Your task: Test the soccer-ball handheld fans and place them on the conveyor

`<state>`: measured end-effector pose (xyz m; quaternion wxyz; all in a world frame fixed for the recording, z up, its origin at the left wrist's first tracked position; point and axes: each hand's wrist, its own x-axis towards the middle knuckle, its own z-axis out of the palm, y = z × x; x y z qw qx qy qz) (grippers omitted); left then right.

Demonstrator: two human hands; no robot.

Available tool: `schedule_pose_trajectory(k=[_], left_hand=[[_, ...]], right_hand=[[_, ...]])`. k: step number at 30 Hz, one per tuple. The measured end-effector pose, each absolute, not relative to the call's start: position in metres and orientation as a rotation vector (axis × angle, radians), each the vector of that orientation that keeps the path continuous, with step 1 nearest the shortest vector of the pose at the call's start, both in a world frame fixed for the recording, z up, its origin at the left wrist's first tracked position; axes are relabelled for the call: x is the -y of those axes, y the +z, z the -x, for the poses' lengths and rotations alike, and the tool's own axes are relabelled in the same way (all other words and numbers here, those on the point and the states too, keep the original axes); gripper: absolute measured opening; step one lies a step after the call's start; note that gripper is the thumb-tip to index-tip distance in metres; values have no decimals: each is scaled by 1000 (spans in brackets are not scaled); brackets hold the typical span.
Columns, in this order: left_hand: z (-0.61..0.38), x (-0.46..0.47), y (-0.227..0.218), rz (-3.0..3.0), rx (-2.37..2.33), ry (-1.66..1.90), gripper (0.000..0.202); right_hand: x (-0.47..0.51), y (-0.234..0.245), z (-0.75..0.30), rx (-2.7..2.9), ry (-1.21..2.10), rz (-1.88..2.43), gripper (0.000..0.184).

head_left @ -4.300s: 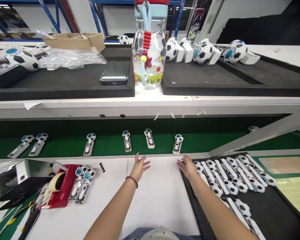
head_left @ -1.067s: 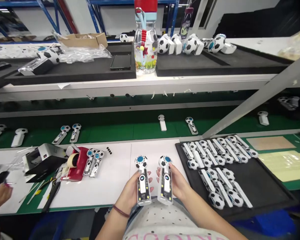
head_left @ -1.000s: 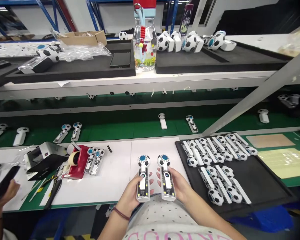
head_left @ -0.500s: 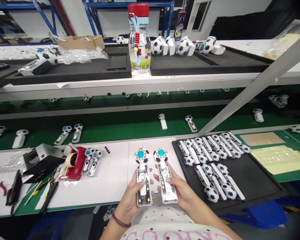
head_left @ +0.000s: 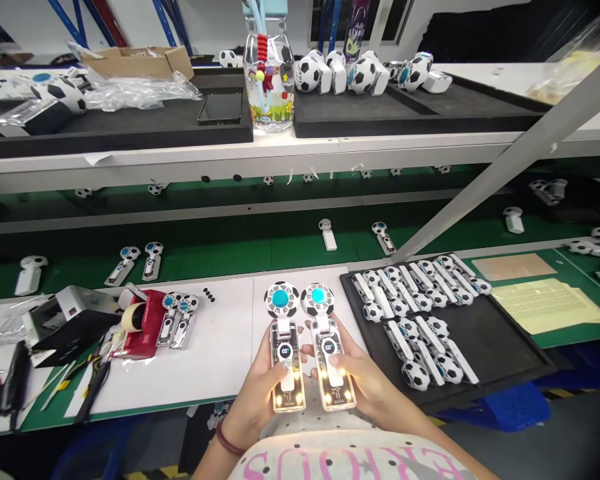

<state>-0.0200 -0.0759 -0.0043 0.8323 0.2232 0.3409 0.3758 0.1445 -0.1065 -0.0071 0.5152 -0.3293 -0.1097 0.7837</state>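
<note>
left hand (head_left: 254,390) gripping lit football fan (head_left: 285,353) | right hand (head_left: 356,373) gripping second lit fan (head_left: 329,353) | black tray (head_left: 500,363) just right

Left fan (head_left: 286,363) and right fan (head_left: 330,363), gripped by the left hand (head_left: 250,403) and right hand (head_left: 365,380), are showing smooth, glossy, clear plastic handles, with football-patterned heads appearing as glossy moulded plastic. The tray (head_left: 505,363) alongside is presenting a matt black foam finish. The work surface (head_left: 220,347) is reading as smooth white laminate. The carton (head_left: 135,61) is showing plain brown cardboard, while the film (head_left: 140,87) beside it is appearing thin, crinkled and glossy. The shelving uprights (head_left: 164,15) are showing blue-painted metal.
</note>
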Motion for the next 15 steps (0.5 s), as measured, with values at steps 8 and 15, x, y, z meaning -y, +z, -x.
schedule_pose_trajectory(k=[8,15], left_hand=[[20,77,1,-475,-679,776,60],[20,76,0,-455,-686,782,53]], right_hand=[[104,1,-143,272,1864,840,83],[105,2,-143,281,1859,799,84]])
